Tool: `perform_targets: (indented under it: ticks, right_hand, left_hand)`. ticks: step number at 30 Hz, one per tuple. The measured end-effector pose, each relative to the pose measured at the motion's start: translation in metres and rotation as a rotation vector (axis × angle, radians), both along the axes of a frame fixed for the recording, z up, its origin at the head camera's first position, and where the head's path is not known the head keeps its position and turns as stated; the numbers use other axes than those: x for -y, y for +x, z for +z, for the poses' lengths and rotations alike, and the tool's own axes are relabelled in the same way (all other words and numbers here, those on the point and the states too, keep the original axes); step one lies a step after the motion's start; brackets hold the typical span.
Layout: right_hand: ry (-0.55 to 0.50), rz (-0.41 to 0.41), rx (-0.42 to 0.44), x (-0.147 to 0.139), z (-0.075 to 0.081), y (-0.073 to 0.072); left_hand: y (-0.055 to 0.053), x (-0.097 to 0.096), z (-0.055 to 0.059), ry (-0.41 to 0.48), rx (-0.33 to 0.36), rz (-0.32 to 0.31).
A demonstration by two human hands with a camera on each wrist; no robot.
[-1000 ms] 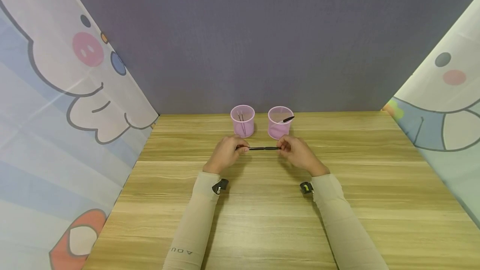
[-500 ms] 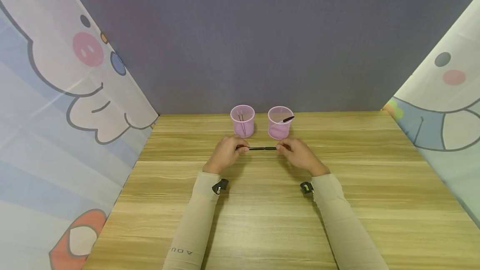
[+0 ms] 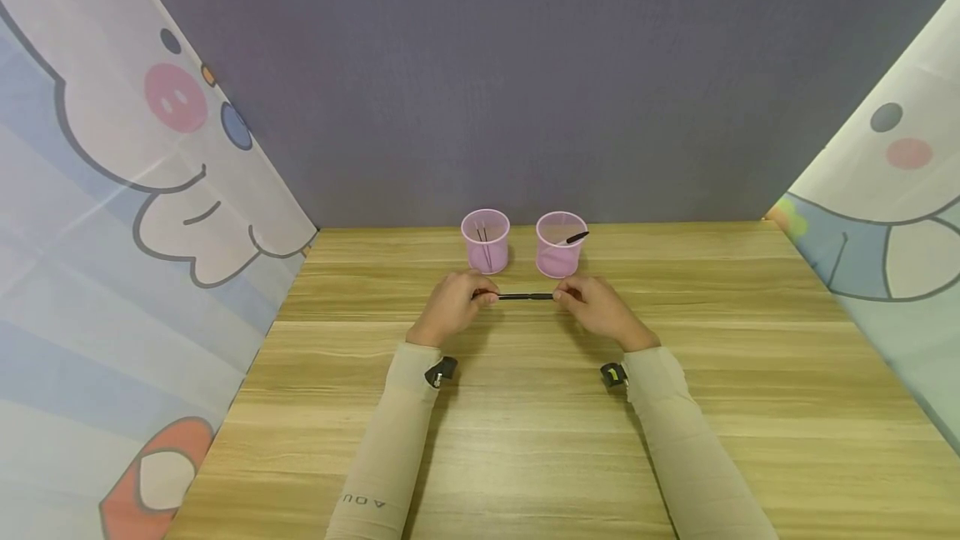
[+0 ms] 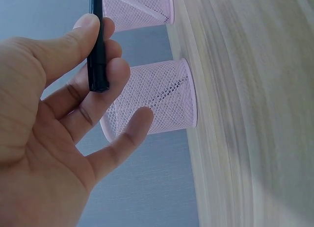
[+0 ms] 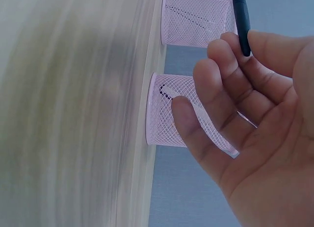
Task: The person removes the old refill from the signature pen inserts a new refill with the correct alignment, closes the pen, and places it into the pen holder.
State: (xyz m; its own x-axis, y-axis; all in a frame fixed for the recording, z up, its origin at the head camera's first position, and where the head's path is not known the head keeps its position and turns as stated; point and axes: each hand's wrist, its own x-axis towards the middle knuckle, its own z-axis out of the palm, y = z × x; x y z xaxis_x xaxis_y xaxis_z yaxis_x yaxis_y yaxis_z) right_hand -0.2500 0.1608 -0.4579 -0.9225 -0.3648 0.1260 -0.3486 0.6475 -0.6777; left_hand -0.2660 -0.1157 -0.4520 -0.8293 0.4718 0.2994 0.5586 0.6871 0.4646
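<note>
In the head view, a slim black pen [image 3: 527,297] is held level in front of two pink mesh cups. My left hand [image 3: 453,304] pinches its left end between thumb and fingers. My right hand [image 3: 596,309] pinches the opposite end. The left wrist view shows the blunt end of the pen [image 4: 97,50] sticking out past my thumb, with the little finger spread away. Seen from the right wrist, the tapered end of the pen [image 5: 242,26] lies between thumb and fingertips, the other fingers loosely bent.
The left pink mesh cup [image 3: 475,257] contains thin dark sticks. Beside it, the right pink mesh cup [image 3: 550,263] has a white pen with a black end [image 3: 577,237] leaning over its rim. Both stand on the wooden table [image 3: 525,440] near a grey back panel [image 3: 525,82].
The right hand's fingers have shifted slightly along the pen's right end since one second ago. The left hand, the pen and the cups have hardly moved.
</note>
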Motion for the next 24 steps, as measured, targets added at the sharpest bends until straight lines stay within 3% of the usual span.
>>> perform_targets:
  ticks: [24]
  right_hand:
    - [-0.032, -0.004, 0.031, -0.0027, 0.0022, -0.0001]
  left_hand:
    - [0.0020, 0.0015, 0.0039, -0.011, 0.000, 0.015]
